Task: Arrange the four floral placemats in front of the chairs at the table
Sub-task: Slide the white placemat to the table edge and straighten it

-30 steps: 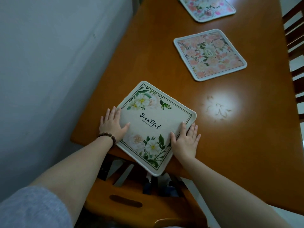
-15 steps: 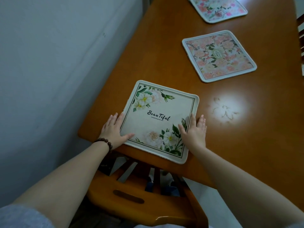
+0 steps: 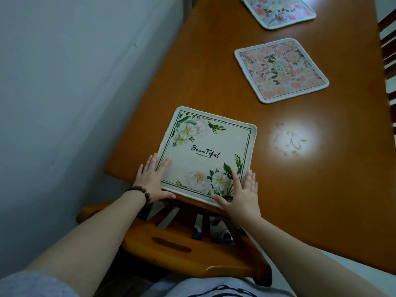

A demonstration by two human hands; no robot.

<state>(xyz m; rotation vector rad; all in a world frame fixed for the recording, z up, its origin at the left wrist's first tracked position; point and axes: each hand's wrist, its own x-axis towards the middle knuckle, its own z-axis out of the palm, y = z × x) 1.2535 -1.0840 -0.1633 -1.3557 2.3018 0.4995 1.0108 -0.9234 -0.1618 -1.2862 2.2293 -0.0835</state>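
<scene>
Head view: cream placemat (image 3: pixel 206 156) printed "Beautiful", white flowers and green leaves, lies flat at the near end of the orange-brown wooden table (image 3: pixel 310 189), its near edge at the table edge, just above a wooden chair back (image 3: pixel 182 249). Left hand (image 3: pixel 151 181), flat and spread, fingers on the mat's near-left corner, thumb along its near edge; nothing gripped. Brown bead bracelet (image 3: pixel 142 195) on that wrist. Right hand (image 3: pixel 242 195) also flat, fingers splayed, pressing the near-right corner; not grasping. Pink floral placemat (image 3: pixel 281 70) further up the table, well apart, turned at an angle. A third floral placemat (image 3: pixel 280 11) beyond it, cut off by the frame top. Fourth mat not visible. Bright light patch (image 3: pixel 289 142) on the tabletop right of the cream mat. Grey wall (image 3: pixel 75 93) to the left. Slatted chair (image 3: pixel 389 50) at right edge.
</scene>
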